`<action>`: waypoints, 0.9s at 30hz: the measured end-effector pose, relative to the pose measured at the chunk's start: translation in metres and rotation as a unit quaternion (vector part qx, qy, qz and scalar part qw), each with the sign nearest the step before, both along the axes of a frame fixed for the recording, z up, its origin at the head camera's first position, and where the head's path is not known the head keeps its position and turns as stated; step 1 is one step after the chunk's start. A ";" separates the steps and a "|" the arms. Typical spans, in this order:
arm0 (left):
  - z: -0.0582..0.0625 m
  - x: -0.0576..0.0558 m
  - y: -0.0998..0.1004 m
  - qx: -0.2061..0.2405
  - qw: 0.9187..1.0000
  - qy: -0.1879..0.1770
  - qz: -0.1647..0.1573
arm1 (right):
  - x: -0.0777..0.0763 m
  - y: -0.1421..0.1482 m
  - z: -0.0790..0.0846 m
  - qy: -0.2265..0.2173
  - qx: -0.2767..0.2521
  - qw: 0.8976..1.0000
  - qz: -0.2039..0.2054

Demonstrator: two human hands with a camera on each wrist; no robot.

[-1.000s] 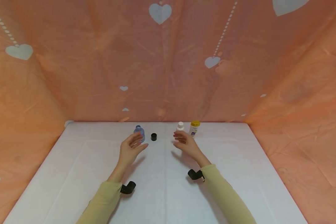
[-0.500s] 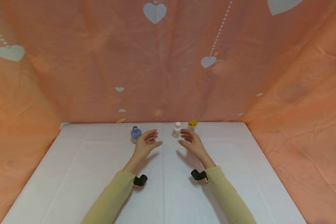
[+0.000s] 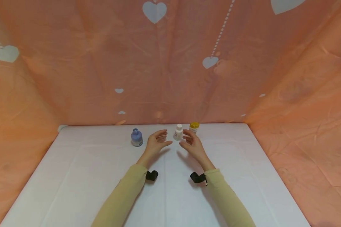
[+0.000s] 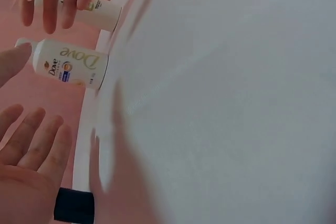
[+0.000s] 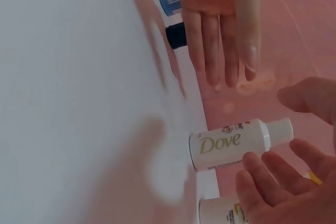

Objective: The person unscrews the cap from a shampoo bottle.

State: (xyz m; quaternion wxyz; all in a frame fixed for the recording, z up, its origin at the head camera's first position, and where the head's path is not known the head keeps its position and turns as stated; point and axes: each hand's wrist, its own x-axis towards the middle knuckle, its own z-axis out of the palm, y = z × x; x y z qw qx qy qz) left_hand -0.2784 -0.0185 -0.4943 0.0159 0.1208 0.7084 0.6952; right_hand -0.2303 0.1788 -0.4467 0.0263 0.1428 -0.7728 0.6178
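A small white Dove bottle (image 3: 177, 134) with a white cap stands upright near the back of the table. My left hand (image 3: 155, 143) is to its left, fingers loosely bent and holding nothing. Just right of the bottle, my right hand (image 3: 194, 147) hovers with thumb and fingers apart. In the right wrist view, those fingertips overlap the edge of the Dove bottle (image 5: 231, 144). Behind the right hand shows a white bottle with a yellow cap (image 3: 194, 125), its lower part hidden. A short black cylinder (image 5: 177, 35) stands beyond the left hand, hidden in the head view.
A blue bottle (image 3: 137, 138) without a cap stands left of the left hand. White cloth covers the table (image 3: 74, 176). An orange curtain (image 3: 164, 69) with hearts closes off the back and both sides.
My left hand has moved right, away from the blue bottle and past the black cylinder, toward the Dove bottle. The right hand has shifted slightly right, uncovering the Dove bottle. The view has turned a little.
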 end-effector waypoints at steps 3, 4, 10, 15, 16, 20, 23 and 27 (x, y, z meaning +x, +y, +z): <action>-0.001 -0.004 0.004 -0.009 1.000 0.005 -0.007 | -0.002 -0.001 -0.001 0.003 0.000 1.000 -0.006; -0.002 -0.006 0.005 -0.016 1.000 0.006 -0.010 | -0.003 -0.001 -0.002 0.006 -0.001 1.000 -0.008; -0.004 -0.012 0.013 -0.046 0.999 -0.002 -0.017 | -0.006 -0.004 -0.003 0.008 0.004 1.000 -0.028; -0.004 -0.016 0.021 -0.040 0.999 -0.020 -0.006 | -0.008 -0.007 -0.002 0.010 0.010 0.999 -0.049; -0.005 -0.017 0.022 -0.039 0.999 -0.021 -0.004 | -0.008 -0.008 -0.001 0.009 0.007 0.999 -0.052; -0.005 -0.019 0.024 -0.040 0.999 -0.007 -0.006 | -0.008 -0.010 0.000 0.008 0.000 0.998 -0.056; -0.005 -0.019 0.025 -0.043 0.999 0.010 -0.010 | -0.010 -0.012 -0.002 0.013 -0.003 0.998 -0.060; -0.003 -0.020 0.027 -0.043 0.999 0.011 -0.017 | -0.012 -0.014 -0.003 0.015 -0.005 0.998 -0.066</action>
